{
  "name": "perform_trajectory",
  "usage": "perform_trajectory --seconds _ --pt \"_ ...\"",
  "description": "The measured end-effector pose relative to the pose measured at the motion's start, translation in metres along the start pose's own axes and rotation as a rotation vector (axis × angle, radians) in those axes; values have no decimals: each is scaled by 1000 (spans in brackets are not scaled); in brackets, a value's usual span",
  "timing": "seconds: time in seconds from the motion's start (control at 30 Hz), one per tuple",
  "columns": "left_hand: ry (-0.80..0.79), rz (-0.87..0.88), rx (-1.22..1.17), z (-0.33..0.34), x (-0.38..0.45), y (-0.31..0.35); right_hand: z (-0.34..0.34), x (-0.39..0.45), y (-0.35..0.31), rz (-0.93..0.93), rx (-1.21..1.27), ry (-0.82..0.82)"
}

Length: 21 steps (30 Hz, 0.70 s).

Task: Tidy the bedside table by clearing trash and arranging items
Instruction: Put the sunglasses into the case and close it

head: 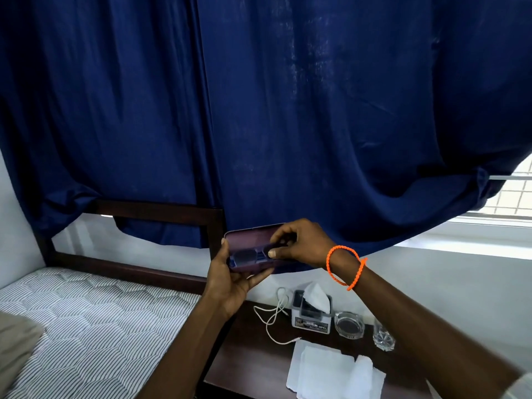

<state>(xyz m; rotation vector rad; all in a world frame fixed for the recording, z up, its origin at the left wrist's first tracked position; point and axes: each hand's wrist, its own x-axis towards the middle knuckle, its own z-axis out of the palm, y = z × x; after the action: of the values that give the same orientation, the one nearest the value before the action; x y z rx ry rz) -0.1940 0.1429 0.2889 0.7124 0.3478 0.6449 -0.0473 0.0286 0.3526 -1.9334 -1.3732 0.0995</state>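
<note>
I hold an open purple glasses case [247, 240] up in front of the blue curtain, above the dark wooden bedside table [247, 361]. My left hand [230, 280] grips the case from below and at its left end. My right hand [299, 243], with an orange band on the wrist, pinches a pair of dark glasses [250, 256] lying inside the case. On the table lie white tissues [325, 370], a white cable [273, 318], a tissue box [311, 315], a glass ashtray [349, 324] and a clear glass [383, 338].
A bed with a striped mattress [95, 321] and dark headboard [155, 216] stands left of the table. The blue curtain [259, 110] hangs behind, and a window [515, 194] shows at the right. A white wall runs behind the table.
</note>
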Motion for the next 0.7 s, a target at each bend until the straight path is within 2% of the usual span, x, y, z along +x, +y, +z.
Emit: perform_trajectory --seconds 0.17,0.23,0.33,0.43,0.7 --pt "22 -10 16 1 1 6 4 -2 8 92 151 293" --pt "34 -5 26 3 -1 9 6 -1 9 209 261 339" --pt "38 0 36 5 -1 11 7 -2 3 437 683 116" --pt "31 5 51 8 0 13 10 -2 0 473 864 -48" --pt "14 -10 12 7 0 16 14 2 0 469 1026 -89"
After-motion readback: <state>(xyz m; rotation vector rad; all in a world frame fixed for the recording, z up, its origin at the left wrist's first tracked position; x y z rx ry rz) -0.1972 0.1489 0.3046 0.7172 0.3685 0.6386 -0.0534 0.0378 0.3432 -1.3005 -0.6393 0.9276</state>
